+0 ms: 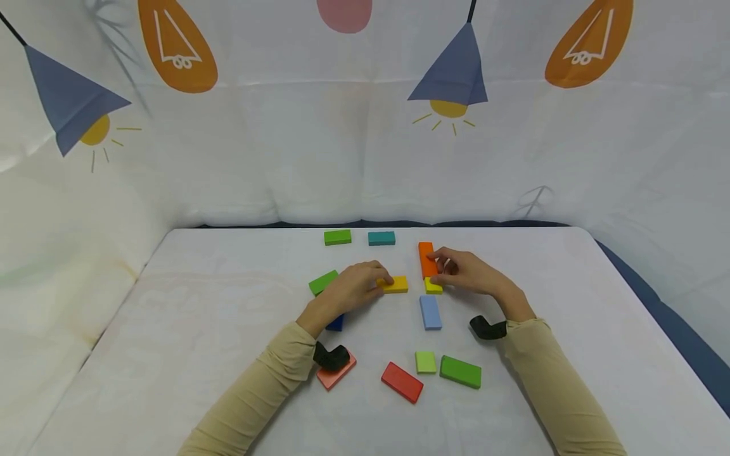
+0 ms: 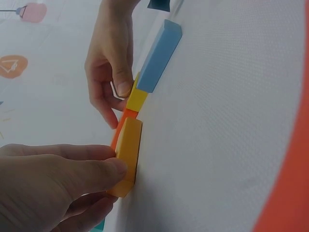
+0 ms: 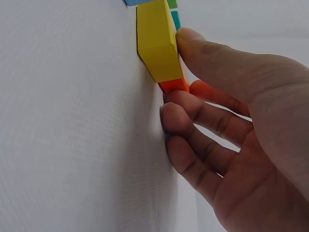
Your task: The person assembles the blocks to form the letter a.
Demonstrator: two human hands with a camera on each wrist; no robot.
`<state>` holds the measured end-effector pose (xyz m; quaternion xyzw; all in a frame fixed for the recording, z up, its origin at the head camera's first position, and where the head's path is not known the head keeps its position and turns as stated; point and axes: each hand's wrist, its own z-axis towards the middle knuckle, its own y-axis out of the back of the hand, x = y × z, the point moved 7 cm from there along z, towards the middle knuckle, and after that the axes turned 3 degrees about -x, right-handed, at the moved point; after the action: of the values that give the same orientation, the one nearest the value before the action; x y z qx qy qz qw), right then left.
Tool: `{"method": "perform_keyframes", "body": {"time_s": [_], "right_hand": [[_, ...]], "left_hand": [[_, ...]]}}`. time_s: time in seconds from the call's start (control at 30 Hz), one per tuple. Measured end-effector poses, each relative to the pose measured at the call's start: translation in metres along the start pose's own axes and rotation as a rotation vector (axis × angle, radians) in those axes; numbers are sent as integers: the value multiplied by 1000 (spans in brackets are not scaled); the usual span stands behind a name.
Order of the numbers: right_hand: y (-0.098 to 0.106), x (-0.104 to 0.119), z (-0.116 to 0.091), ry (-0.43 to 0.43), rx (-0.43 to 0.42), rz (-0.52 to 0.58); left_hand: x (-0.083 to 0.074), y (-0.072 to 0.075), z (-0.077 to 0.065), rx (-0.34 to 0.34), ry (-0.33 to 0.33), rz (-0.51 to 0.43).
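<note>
My left hand pinches an amber rectangular block between thumb and fingers, low over the table. To its right, my right hand touches two blocks with relaxed fingers. Its thumb rests on a short yellow block, and its index finger reaches along a long orange block. Orange and yellow stand end to end in a line. Just nearer than the yellow one lies a light blue block. Beneath the left forearm, a dark blue block and a green block are partly covered.
At the table's far edge lie a green block and a teal block. Nearer are a salmon block partly under the left wrist camera, a red block, a lime square block and a larger green block.
</note>
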<state>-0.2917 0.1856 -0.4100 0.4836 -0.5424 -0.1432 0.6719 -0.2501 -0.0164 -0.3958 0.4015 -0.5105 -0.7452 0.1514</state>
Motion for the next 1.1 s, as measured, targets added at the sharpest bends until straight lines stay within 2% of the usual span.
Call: {"method": "perform_keyframes", "body": {"time_s": [0.23, 0.4, 0.83, 1.1], "right_hand": [[-3, -2, 0, -16, 11, 11], [-5, -4, -1, 3, 16, 19], [-3, -1, 0, 73, -33, 11], [-3, 2, 2, 79, -38, 20]], "left_hand": [[1, -3, -1, 8, 4, 7], [1, -4, -1, 8, 2, 3], [0, -3, 0, 8, 3, 22], [0, -3, 1, 6, 8, 28]]}}
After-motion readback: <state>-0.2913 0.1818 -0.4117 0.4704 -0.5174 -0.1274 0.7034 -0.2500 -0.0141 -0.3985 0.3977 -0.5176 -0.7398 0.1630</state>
